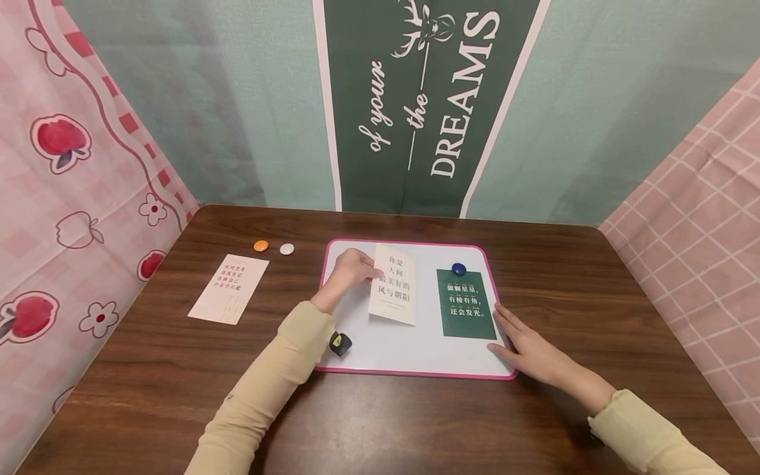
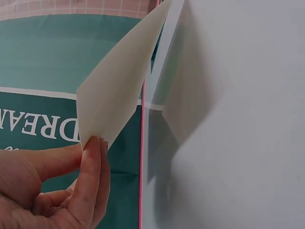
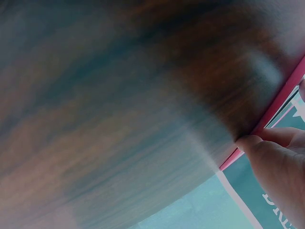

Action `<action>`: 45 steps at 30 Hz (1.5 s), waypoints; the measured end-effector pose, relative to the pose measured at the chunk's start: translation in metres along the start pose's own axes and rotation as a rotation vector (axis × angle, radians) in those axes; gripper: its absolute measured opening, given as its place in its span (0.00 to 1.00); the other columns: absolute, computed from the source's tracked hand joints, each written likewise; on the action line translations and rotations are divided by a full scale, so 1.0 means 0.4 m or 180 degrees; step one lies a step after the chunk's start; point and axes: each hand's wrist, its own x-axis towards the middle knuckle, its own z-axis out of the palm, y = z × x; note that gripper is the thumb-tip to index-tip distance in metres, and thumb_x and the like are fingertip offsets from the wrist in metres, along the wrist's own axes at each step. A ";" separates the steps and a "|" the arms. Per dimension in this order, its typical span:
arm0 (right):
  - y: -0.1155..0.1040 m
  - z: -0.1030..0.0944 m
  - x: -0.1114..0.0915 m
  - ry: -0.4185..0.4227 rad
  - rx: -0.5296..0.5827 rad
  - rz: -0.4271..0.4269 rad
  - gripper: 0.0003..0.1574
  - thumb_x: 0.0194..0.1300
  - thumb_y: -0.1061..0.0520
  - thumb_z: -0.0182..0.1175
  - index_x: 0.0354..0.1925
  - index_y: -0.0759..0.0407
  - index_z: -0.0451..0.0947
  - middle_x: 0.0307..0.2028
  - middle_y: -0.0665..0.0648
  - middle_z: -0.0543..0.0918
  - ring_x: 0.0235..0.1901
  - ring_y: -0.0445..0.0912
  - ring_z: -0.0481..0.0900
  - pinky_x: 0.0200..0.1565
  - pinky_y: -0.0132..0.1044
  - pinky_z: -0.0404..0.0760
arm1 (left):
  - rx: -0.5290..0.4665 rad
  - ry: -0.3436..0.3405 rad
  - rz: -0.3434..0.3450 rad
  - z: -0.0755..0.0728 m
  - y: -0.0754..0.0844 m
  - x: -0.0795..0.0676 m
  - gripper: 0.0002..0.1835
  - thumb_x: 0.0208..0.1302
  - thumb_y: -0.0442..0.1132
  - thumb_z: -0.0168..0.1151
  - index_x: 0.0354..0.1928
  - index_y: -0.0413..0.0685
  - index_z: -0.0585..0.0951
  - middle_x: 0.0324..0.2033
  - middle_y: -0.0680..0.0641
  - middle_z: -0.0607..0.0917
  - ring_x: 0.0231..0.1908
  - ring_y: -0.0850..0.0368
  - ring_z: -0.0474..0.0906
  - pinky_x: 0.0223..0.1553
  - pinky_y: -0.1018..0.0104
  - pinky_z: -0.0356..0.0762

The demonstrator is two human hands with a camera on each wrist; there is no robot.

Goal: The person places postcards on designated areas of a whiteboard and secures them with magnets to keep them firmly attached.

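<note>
A white magnetic board (image 1: 424, 353) with a pink rim lies on the brown table. Above its left half, my left hand (image 1: 353, 267) pinches a cream card (image 1: 394, 311) printed with Chinese characters by its left edge. In the left wrist view the card (image 2: 112, 81) is tilted off the board, with thumb and fingertips meeting at one corner. A dark green card (image 1: 469, 326) lies on the board's right half, a round blue magnet (image 1: 458, 269) at its top edge. My right hand (image 1: 531, 346), fingers extended, rests at the board's right edge and touches its pink rim (image 3: 286, 93).
On the table at left lies a pale pink card (image 1: 228, 290) with red print. Behind it sit an orange round magnet (image 1: 260, 245) and a white one (image 1: 287, 249). A small black object (image 1: 340, 344) shows beside the left cuff. Cloth curtains (image 1: 255, 99) hang behind the table.
</note>
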 end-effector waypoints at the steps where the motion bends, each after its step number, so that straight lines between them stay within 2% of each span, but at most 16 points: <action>1: 0.000 0.000 0.000 0.0000 -0.0001 -0.0002 0.51 0.60 0.37 0.54 0.66 0.71 0.51 0.68 0.68 0.50 0.63 0.63 0.55 0.57 0.58 0.61 | 0.0002 -0.0006 0.0008 0.003 0.000 0.000 0.14 0.50 0.35 0.69 0.38 0.34 0.80 0.32 0.41 0.82 0.26 0.56 0.79 0.27 0.73 0.74; 12: 0.000 -0.004 0.000 -0.0002 -0.0008 -0.0001 0.51 0.60 0.38 0.54 0.66 0.71 0.51 0.68 0.68 0.50 0.63 0.63 0.56 0.57 0.58 0.61 | 0.0126 -0.0018 0.0042 0.035 0.004 0.005 0.13 0.49 0.35 0.69 0.35 0.34 0.81 0.28 0.42 0.83 0.24 0.56 0.80 0.23 0.74 0.70; 20: 0.001 -0.007 0.000 0.0017 -0.0005 -0.0018 0.51 0.61 0.38 0.54 0.66 0.71 0.51 0.67 0.68 0.51 0.63 0.63 0.56 0.57 0.58 0.61 | 0.0242 -0.0011 0.0129 0.052 0.009 0.002 0.11 0.49 0.34 0.69 0.33 0.34 0.81 0.27 0.42 0.82 0.22 0.59 0.77 0.24 0.74 0.71; 25: -0.001 -0.010 -0.001 0.0024 0.0000 -0.0022 0.51 0.61 0.37 0.53 0.66 0.71 0.51 0.67 0.68 0.51 0.63 0.63 0.56 0.57 0.58 0.61 | 0.0583 0.0037 0.0284 0.055 0.012 -0.007 0.08 0.50 0.35 0.68 0.23 0.36 0.81 0.15 0.47 0.79 0.17 0.60 0.70 0.20 0.73 0.64; 30: -0.003 -0.013 -0.002 0.0044 0.0034 -0.0043 0.51 0.61 0.38 0.54 0.66 0.71 0.51 0.67 0.68 0.51 0.63 0.63 0.56 0.57 0.58 0.61 | 0.0874 0.0077 0.0295 0.055 0.021 -0.016 0.14 0.49 0.36 0.68 0.14 0.40 0.76 0.07 0.50 0.70 0.12 0.61 0.65 0.17 0.73 0.59; 33: -0.002 -0.013 -0.001 0.0046 0.0026 -0.0051 0.51 0.61 0.38 0.54 0.66 0.72 0.51 0.67 0.69 0.51 0.63 0.64 0.56 0.57 0.58 0.61 | 0.0987 0.0105 0.0284 0.056 0.025 -0.017 0.13 0.48 0.36 0.69 0.16 0.40 0.76 0.07 0.51 0.68 0.12 0.61 0.64 0.17 0.73 0.59; 36: -0.002 -0.011 -0.001 0.0036 0.0020 -0.0028 0.51 0.61 0.38 0.54 0.66 0.71 0.51 0.67 0.68 0.51 0.63 0.63 0.56 0.57 0.58 0.61 | 0.1066 0.0120 0.0318 0.058 0.024 -0.018 0.10 0.48 0.36 0.70 0.23 0.37 0.78 0.09 0.51 0.69 0.13 0.60 0.65 0.17 0.73 0.60; 40: -0.001 -0.007 0.001 0.0003 0.0019 0.0004 0.51 0.61 0.38 0.54 0.66 0.71 0.50 0.68 0.68 0.50 0.63 0.63 0.55 0.57 0.57 0.60 | 0.1198 0.0121 0.0384 0.062 0.020 -0.016 0.13 0.47 0.36 0.71 0.30 0.35 0.79 0.10 0.50 0.71 0.13 0.60 0.67 0.19 0.73 0.62; 45: -0.003 -0.004 -0.002 0.0028 0.0017 -0.0017 0.51 0.61 0.38 0.54 0.66 0.71 0.51 0.68 0.68 0.51 0.63 0.63 0.56 0.57 0.58 0.61 | 0.1165 0.0082 0.0364 0.065 0.016 -0.016 0.13 0.47 0.35 0.70 0.32 0.34 0.78 0.11 0.49 0.73 0.12 0.60 0.68 0.20 0.72 0.64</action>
